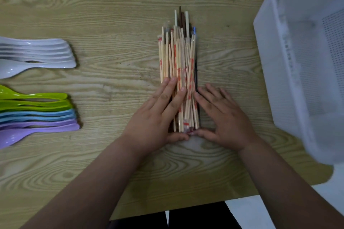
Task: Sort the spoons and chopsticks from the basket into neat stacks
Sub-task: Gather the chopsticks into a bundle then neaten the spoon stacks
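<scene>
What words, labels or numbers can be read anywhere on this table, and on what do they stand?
No text can be read.
The chopsticks: red print on their wrappers, too blurred to read.
The basket: faint marks on its wall, too blurred to tell whether they are letters.
The spoons: no print shows.

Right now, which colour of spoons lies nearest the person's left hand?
The purple spoons. They lie at the near end of the coloured row, next to the blue spoons, while the green spoons and white spoons sit farther away.
</scene>
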Motion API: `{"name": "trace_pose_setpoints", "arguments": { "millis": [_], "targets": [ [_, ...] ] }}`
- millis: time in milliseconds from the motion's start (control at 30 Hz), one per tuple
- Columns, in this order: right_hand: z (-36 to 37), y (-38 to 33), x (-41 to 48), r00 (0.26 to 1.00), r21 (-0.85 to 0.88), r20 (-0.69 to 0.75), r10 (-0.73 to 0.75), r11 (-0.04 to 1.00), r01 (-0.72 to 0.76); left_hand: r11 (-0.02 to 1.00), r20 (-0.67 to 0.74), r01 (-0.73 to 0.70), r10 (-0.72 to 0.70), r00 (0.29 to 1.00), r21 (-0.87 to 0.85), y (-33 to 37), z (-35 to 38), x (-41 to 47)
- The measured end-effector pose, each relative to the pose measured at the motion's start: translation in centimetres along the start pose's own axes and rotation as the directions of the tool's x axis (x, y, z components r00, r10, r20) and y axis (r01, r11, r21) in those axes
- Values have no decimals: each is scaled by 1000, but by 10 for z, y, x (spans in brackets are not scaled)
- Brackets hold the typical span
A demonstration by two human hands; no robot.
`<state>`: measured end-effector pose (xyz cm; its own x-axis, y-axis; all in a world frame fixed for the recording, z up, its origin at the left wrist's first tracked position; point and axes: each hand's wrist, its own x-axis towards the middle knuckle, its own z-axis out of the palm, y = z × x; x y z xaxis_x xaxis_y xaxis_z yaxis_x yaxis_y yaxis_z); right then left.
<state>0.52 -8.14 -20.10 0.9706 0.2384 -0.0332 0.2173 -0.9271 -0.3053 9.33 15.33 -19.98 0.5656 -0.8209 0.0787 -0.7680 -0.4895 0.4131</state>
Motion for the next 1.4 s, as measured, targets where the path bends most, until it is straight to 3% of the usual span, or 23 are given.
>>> {"name": "trace_pose_setpoints", "arguments": {
  "millis": [500, 867, 1100, 1267, 1400],
  "targets": [
    [-6, -4, 1, 1000, 1, -7, -30, 1000, 30, 997, -94, -48, 43, 995, -60, 1, 2, 0],
    [-1, -4, -2, 992, 206, -117, 57, 978, -32, 1000, -138, 18, -21, 990, -17, 5, 4, -1],
    [-4, -8, -1, 995, -24, 24, 95, 995, -94, 990, -88, 94, -85, 992, 103, 9, 3, 0],
    [-4, -10, -1, 993, -37, 24, 117, 993, -116, 996, -89, 63, -57, 994, 66, 9, 1, 2],
    [-5, -10, -2, 992, -55, 54, 112, 992, -110, 981, -122, 169, -157, 980, 97, 8, 3, -2]
  ]
}}
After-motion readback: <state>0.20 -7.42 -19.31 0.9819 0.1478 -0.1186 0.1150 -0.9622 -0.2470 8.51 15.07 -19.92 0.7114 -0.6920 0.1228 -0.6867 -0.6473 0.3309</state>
